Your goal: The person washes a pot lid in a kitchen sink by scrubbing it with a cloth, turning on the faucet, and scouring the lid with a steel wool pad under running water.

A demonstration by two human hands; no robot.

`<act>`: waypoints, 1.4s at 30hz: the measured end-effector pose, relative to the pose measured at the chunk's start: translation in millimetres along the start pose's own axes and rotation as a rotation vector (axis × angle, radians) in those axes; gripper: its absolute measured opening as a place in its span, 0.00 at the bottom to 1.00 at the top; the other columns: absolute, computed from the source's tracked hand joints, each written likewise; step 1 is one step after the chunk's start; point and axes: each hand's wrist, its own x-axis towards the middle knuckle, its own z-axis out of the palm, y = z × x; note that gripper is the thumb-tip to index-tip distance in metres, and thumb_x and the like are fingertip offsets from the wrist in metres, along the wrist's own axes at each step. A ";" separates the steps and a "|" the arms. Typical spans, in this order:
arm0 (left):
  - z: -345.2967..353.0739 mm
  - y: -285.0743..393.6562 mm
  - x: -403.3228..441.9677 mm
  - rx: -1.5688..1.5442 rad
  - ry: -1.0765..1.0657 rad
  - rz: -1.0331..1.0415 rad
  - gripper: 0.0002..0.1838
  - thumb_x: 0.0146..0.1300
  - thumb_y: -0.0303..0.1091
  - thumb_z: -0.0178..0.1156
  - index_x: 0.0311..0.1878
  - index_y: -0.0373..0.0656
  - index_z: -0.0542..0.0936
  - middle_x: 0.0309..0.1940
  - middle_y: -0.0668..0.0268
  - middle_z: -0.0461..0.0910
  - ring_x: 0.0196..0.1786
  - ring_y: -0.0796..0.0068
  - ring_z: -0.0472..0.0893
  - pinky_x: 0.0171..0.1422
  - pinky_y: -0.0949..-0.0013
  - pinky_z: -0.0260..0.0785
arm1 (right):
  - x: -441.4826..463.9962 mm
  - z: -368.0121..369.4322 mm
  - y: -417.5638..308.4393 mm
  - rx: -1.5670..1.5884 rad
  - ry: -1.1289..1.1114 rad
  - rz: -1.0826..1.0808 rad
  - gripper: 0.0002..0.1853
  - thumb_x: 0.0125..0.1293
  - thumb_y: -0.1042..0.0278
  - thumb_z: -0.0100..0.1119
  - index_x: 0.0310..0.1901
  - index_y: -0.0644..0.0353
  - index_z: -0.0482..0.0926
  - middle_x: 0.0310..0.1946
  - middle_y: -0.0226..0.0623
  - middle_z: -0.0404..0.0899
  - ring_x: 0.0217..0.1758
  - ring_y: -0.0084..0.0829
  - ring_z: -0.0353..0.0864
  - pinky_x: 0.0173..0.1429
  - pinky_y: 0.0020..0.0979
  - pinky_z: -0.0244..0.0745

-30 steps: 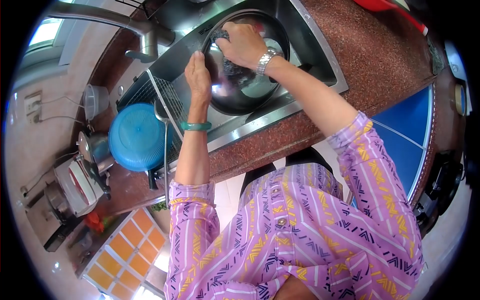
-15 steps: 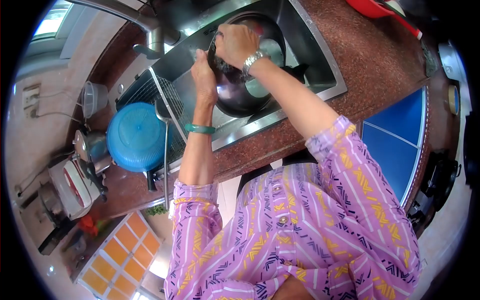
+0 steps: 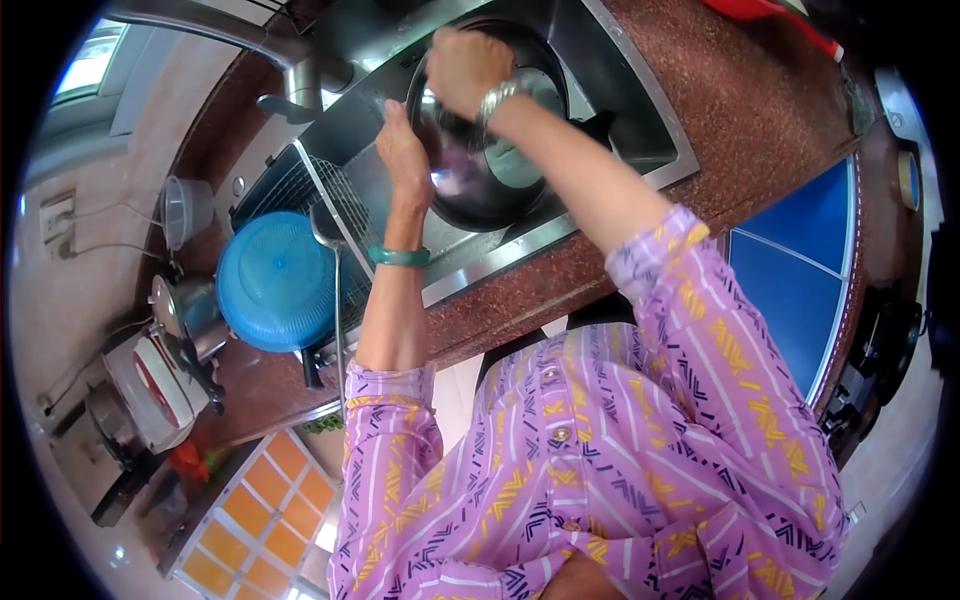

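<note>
A dark, shiny wok-like pan (image 3: pixel 465 190) sits tilted in the steel sink, with a pale, wet reflection (image 3: pixel 515 165) inside it and a black handle (image 3: pixel 597 127) toward the right. My left hand (image 3: pixel 403 150), below which a green bangle circles the wrist, grips the pan's left rim; its fingers are partly hidden behind the pan. Over the upper left of the pan's inside, my right hand (image 3: pixel 468 75) is closed in a fist, slightly smeared by motion. Whatever it holds is hidden beneath it. A silver watch is on that wrist.
Around the pan is the sink (image 3: pixel 640 110), set in a reddish counter (image 3: pixel 720 100). The faucet (image 3: pixel 305 80) stands at upper left. A wire rack (image 3: pixel 320 180), a blue plastic basket (image 3: pixel 280 280) and a long-handled spatula (image 3: pixel 335 270) lie left. A red utensil (image 3: pixel 770 12) is at upper right.
My right hand has moved slightly up along the pan's inside. A dark, rough patch visible under it before no longer shows. My left hand stays at the rim.
</note>
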 end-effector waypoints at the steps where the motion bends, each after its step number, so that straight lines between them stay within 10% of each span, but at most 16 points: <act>1: 0.0 -0.9 0.9 0.003 -0.004 0.001 0.26 0.70 0.48 0.41 0.29 0.35 0.76 0.23 0.69 0.72 0.29 0.81 0.65 0.34 0.71 0.60 | -17.4 3.7 -6.7 -0.008 0.022 -0.139 0.09 0.55 0.62 0.50 0.28 0.59 0.75 0.23 0.47 0.78 0.29 0.47 0.79 0.33 0.44 0.72; 8: -4.8 -4.7 5.6 -0.001 -0.016 0.013 0.27 0.71 0.48 0.37 0.32 0.36 0.77 0.23 0.70 0.73 0.27 0.81 0.68 0.31 0.74 0.60 | 15.8 7.8 12.3 -0.070 -0.013 -0.045 0.11 0.57 0.62 0.49 0.28 0.59 0.77 0.24 0.47 0.80 0.29 0.46 0.81 0.34 0.45 0.75; 11: -8.8 3.5 1.6 0.092 -0.071 -0.101 0.32 0.71 0.55 0.31 0.43 0.34 0.76 0.35 0.65 0.77 0.39 0.76 0.74 0.47 0.73 0.66 | 28.3 5.9 23.6 -0.018 0.018 0.008 0.13 0.58 0.60 0.49 0.29 0.59 0.78 0.24 0.47 0.80 0.30 0.47 0.81 0.35 0.46 0.76; 17: -7.0 -8.1 9.0 -0.039 -0.080 -0.033 0.32 0.70 0.56 0.32 0.37 0.35 0.76 0.31 0.67 0.75 0.34 0.78 0.71 0.41 0.74 0.64 | -35.5 12.8 3.2 0.125 -0.009 -0.413 0.07 0.57 0.62 0.53 0.31 0.56 0.70 0.28 0.41 0.77 0.33 0.41 0.79 0.31 0.39 0.72; 22: -3.6 -0.3 2.3 0.097 -0.013 -0.001 0.31 0.70 0.55 0.35 0.33 0.36 0.77 0.27 0.69 0.73 0.30 0.80 0.68 0.35 0.75 0.61 | 31.6 0.9 30.2 0.038 0.057 -0.041 0.07 0.50 0.63 0.59 0.29 0.55 0.77 0.22 0.41 0.80 0.28 0.44 0.82 0.31 0.40 0.76; 27: 2.4 0.6 4.3 0.049 0.025 0.025 0.31 0.70 0.56 0.33 0.36 0.39 0.76 0.25 0.68 0.74 0.28 0.78 0.72 0.34 0.76 0.66 | -27.7 10.1 -0.9 0.139 0.082 -0.375 0.07 0.55 0.64 0.54 0.28 0.58 0.74 0.25 0.41 0.78 0.30 0.41 0.80 0.31 0.41 0.74; 33: -11.5 -6.5 0.9 0.117 -0.015 -0.026 0.25 0.70 0.51 0.39 0.32 0.39 0.76 0.22 0.71 0.71 0.23 0.81 0.67 0.27 0.78 0.60 | 60.3 16.1 88.7 0.150 -0.100 0.220 0.19 0.53 0.55 0.50 0.36 0.61 0.81 0.38 0.51 0.80 0.43 0.47 0.80 0.48 0.41 0.74; 37: -21.0 -35.4 5.5 0.133 0.038 0.090 0.23 0.69 0.48 0.44 0.31 0.38 0.76 0.23 0.71 0.70 0.28 0.83 0.65 0.32 0.77 0.57 | 92.0 19.2 153.1 0.651 -0.344 0.205 0.25 0.51 0.54 0.58 0.47 0.64 0.77 0.44 0.53 0.77 0.51 0.44 0.76 0.54 0.36 0.70; 39: -20.8 -39.4 9.9 0.085 0.053 0.058 0.25 0.69 0.50 0.43 0.31 0.37 0.76 0.23 0.70 0.70 0.28 0.81 0.65 0.32 0.75 0.58 | 126.2 38.9 169.6 0.116 -0.864 -0.392 0.30 0.52 0.50 0.60 0.56 0.56 0.73 0.52 0.50 0.74 0.54 0.45 0.74 0.58 0.36 0.68; 42: -21.1 -15.7 19.4 0.354 -0.094 0.047 0.28 0.68 0.53 0.42 0.31 0.36 0.77 0.21 0.69 0.70 0.26 0.80 0.65 0.32 0.75 0.58 | 76.8 5.1 137.3 0.289 -0.481 0.002 0.21 0.52 0.51 0.51 0.36 0.60 0.82 0.40 0.52 0.79 0.48 0.46 0.78 0.54 0.39 0.71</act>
